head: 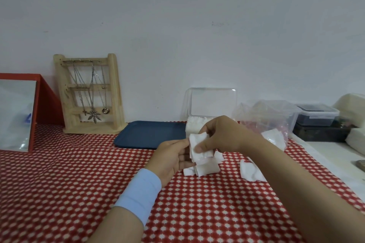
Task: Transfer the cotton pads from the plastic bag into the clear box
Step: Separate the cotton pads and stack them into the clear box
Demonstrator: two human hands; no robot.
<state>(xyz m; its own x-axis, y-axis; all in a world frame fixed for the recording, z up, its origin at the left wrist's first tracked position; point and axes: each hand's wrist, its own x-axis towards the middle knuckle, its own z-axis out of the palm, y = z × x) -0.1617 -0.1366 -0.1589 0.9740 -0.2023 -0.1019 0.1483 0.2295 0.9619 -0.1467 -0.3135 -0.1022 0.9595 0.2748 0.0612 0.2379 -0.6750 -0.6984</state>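
With our left hand (169, 157) and right hand (223, 134) both pinching a ragged stack of cotton pads (199, 149) mid-frame, lower ones could slip out short of the clear box (192, 124).

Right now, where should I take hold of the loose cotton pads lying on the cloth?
Pinch the loose cotton pads at their crumpled near edge, coming from above with the right hand: they lie flat on the tablecloth, so a sideways approach would likely only push them.
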